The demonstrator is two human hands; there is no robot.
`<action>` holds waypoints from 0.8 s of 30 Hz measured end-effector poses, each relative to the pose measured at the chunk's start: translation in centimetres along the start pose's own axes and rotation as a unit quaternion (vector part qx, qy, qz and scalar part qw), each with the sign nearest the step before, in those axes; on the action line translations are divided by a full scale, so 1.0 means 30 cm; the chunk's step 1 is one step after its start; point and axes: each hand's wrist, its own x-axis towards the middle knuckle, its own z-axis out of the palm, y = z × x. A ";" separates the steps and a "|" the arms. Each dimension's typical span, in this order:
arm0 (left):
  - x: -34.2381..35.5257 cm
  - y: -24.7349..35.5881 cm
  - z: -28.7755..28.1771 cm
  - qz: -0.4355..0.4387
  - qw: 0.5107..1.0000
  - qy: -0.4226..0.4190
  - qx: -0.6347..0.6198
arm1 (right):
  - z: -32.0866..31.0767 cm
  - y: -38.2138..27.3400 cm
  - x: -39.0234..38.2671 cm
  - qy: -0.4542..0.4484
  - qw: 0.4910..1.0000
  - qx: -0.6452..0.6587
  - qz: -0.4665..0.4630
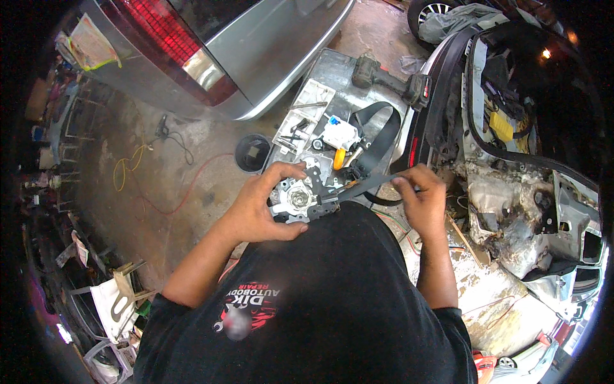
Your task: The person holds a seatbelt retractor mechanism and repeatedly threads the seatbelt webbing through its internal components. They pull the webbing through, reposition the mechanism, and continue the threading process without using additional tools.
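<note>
1. Metal mechanism (pixel 299 200), round at its centre, sits right in front of me at the near end of the worktop (pixel 337 65), just beyond my black shirt (pixel 339 275). I cannot tell whether any of its weight rests there.
2. Far left, a white panel (pixel 114 307) leans among dim clutter. Next comes the stained floor (pixel 173 233), crossed by a yellow cord (pixel 119 171) and a thin red line (pixel 173 212).
3. A silver car (pixel 288 57) with a red tail light (pixel 153 32) stands ahead, and a dark bucket (pixel 241 152) sits on the floor near the worktop's left edge.
4. On the grey worktop, left to right: a white tray (pixel 314 93) with small parts, a white plastic part (pixel 341 133) with an orange-yellow piece (pixel 339 158) just below it, then a cordless power tool (pixel 374 75) near the far right corner.
5. To the right is a second vehicle (pixel 470 109), its body partly stripped.
6. My left grip (pixel 259 203) is spread wide, fingers over the mechanism's far side and thumb on its near side, grasping it.
7. My right grip (pixel 423 197) is pinched, thumb against fingers, on a black strap (pixel 377 185) stretched across from the mechanism; more strap loops behind.
</note>
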 end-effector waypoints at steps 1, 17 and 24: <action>-0.006 -0.005 0.000 0.006 1.000 0.004 0.003 | -0.013 0.024 0.001 0.025 1.000 0.000 0.015; -0.010 0.036 0.000 -0.038 0.999 0.005 0.024 | 0.040 0.250 -0.022 0.134 0.950 0.204 0.195; -0.005 0.024 0.002 -0.021 0.999 0.007 0.033 | 0.012 0.148 -0.035 -0.002 0.980 0.125 0.153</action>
